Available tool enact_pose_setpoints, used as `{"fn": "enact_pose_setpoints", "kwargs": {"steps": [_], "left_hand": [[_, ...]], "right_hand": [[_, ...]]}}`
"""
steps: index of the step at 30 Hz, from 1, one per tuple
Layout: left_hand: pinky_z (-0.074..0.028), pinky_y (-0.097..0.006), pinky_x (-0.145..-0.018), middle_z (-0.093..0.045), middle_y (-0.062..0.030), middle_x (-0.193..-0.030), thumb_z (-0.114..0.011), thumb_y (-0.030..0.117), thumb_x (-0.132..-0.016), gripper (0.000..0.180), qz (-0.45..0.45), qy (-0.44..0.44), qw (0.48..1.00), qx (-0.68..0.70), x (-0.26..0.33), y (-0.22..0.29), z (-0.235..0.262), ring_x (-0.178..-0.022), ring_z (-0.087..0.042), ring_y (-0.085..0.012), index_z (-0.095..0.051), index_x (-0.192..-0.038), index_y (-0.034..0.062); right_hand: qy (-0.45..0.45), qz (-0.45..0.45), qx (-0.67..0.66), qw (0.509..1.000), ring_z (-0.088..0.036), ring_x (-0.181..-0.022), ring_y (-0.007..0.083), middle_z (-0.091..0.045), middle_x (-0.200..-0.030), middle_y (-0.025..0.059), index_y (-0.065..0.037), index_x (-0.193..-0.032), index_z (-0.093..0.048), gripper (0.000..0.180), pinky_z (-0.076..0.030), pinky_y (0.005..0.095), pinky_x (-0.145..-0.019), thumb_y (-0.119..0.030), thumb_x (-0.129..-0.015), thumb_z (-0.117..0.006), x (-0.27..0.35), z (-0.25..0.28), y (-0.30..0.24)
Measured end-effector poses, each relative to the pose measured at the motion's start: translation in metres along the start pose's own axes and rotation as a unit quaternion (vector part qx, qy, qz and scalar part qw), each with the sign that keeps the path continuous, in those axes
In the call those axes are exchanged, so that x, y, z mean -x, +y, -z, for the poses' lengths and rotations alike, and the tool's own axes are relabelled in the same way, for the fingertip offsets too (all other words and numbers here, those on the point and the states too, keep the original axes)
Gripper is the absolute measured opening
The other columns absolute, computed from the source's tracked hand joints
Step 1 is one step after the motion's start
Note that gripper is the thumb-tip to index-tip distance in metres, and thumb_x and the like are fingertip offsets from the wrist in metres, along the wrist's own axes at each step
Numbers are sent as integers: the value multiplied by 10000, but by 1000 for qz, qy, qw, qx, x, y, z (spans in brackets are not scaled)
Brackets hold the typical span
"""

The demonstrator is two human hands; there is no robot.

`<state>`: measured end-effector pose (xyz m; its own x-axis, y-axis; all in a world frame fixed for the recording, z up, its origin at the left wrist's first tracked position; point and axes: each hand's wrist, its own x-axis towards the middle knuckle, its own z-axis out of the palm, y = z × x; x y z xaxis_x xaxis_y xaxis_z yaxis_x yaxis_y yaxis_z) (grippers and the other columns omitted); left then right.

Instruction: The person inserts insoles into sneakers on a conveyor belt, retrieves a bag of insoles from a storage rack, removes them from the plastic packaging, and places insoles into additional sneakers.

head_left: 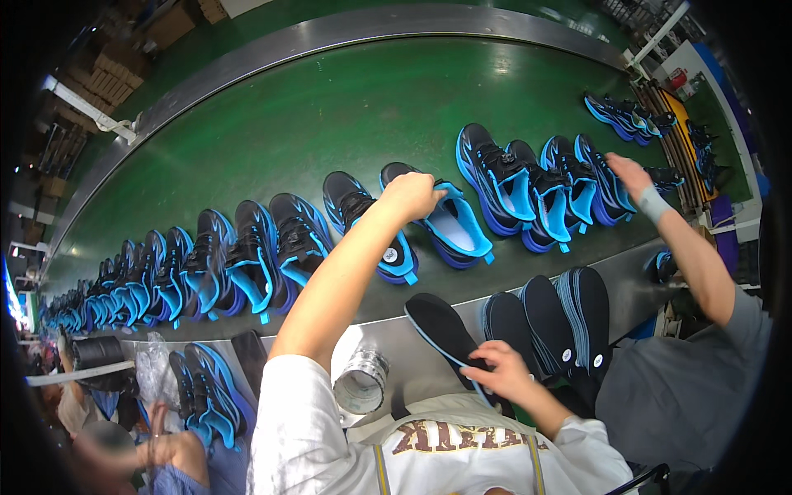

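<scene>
In the head view, the left hand [412, 196] has its fingers closed on the upper part of a shoe [450, 239], which is standing on the green belt [355, 107]. The right hand [502, 373], with fingers half bent, touches a black insole [441, 323]; whether it grips, I cannot tell. Beside this insole are more insoles [546, 318].

far-l belt [289, 124] free, shoes [297, 221] blk nr
</scene>
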<state>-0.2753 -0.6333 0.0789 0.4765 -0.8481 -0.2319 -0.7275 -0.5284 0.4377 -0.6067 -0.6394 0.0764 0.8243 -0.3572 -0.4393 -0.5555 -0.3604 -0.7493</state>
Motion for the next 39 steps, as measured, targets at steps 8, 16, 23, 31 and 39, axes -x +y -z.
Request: {"fn": "enact_pose_setpoints", "kwargs": {"steps": [8,16,23,31,39], "left_hand": [[-428,-328,-614,-566,-186,-691,-460,471,-808,532,28,64,961,269,-4,-30,-22,-672,-563,-240,-560,-793,-51],[-401,-347,-567,-547,-186,-650,-469,458,-811,531,26,13,970,241,-7,-28,-18,-609,-524,-229,-540,-767,-67],[-385,-324,-521,-497,-129,-572,-474,455,-803,528,63,88,941,320,6,-25,-29,-564,-475,-166,-516,-718,-65],[-374,-319,-509,-470,-111,-552,-461,464,-807,534,97,100,941,308,3,-22,-38,-556,-461,-155,-485,-670,-52],[-385,-358,-539,-485,-180,-580,-442,424,-827,485,97,93,947,292,4,-11,-35,-575,-483,-260,-470,-675,-36]], "right_hand": [[-111,-86,-127,982,-520,-533,97,-578,-597,53,12,-692,-634,121,-418,226,-506,-101,-663,-664,-109,129,-93],[12,193,389,901,-552,-727,315,-561,-779,214,26,-696,-612,176,-459,372,-696,-134,-646,-560,-222,46,-52],[31,134,493,859,-485,-871,291,-498,-900,204,7,-788,-604,290,-428,330,-729,-252,-658,-598,-180,50,-83],[-98,185,498,841,-546,-801,292,-535,-851,194,30,-750,-603,150,-476,350,-664,-66,-691,-503,-197,50,-69],[-29,225,509,830,-537,-812,254,-540,-871,161,-4,-778,-589,155,-464,322,-667,-90,-716,-476,-235,26,-35]]}}
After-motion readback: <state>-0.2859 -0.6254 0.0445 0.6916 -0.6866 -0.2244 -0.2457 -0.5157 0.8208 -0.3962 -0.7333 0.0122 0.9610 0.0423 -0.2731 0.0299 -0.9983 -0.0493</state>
